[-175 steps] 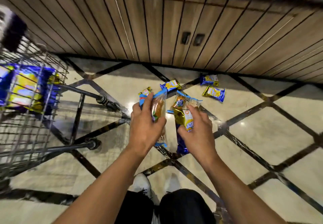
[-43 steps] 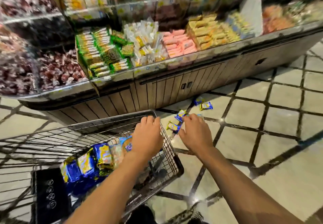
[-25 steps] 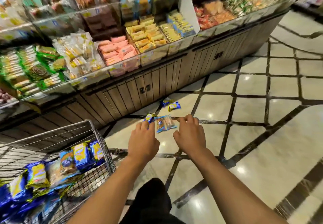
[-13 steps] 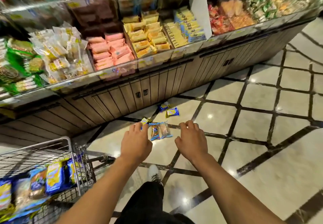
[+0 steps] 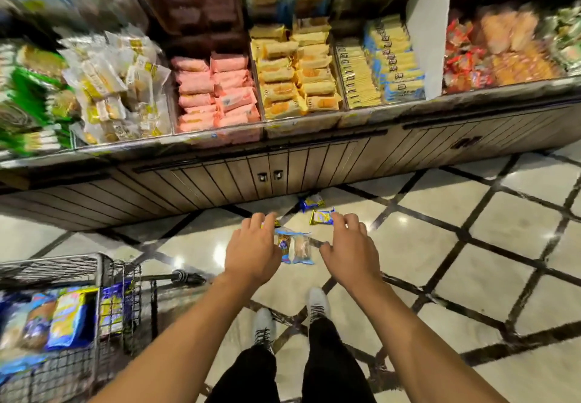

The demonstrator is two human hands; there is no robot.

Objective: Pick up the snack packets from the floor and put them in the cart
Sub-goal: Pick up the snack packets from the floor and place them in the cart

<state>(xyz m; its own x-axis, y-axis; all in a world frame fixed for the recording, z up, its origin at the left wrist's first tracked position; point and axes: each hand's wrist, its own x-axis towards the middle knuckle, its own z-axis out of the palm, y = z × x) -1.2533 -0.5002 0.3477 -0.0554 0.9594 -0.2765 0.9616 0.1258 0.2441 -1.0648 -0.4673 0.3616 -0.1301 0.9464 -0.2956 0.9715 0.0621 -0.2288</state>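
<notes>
Reaching both empty hands, left hand (image 5: 251,253) and right hand (image 5: 349,250), fingers loosely apart, toward snack packets (image 5: 294,247) right of the cart (image 5: 103,277); best crouching lower first

cart (image 5: 103,277) cut off at left edge, shelf goods (image 5: 94,82) blurred

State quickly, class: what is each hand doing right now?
Left hand: open, fingers relaxed, holding nothing.
Right hand: open, fingers loosely curled, holding nothing.

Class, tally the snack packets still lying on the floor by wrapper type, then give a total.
Blue-and-yellow packets: 2
Clear packets with blue ends: 2
Packet mostly hidden behind the left hand: 1
Total: 5
</notes>
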